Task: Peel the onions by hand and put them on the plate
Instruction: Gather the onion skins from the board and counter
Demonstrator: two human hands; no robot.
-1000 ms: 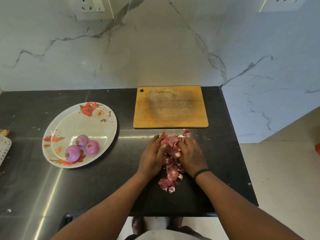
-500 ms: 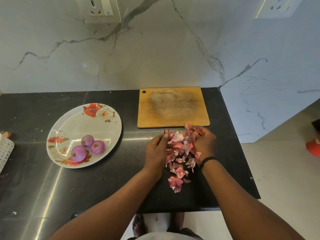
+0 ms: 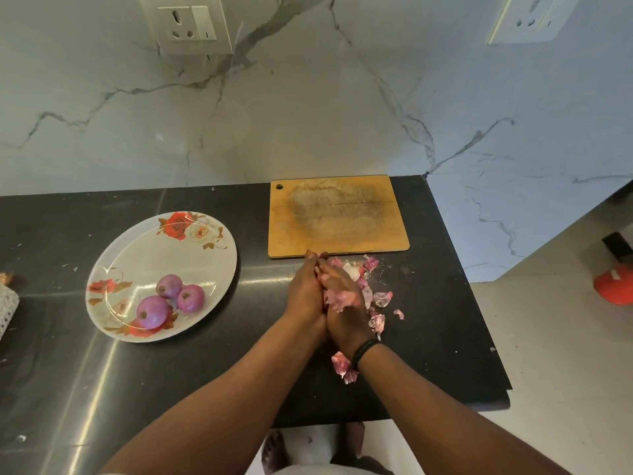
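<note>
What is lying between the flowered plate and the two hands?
In the head view, only bare black countertop lies between the plate and the left hand; the peels lie on the far side, beside the right hand.

Three peeled onions (image 3: 170,299): purple, glossy, round, clustered touching one another on near part of plate. Largest nearest, two smaller behind and to its right.

Plate (image 3: 144,255): oval, white, red and orange rose prints at rim; flat on dark counter, left of hands.

Onion skins (image 3: 373,299): pink-purple papery flakes, loose heap on counter just in front of wooden board's near edge; some lie on and between pressed-together hands, others scattered right and nearer.
</note>
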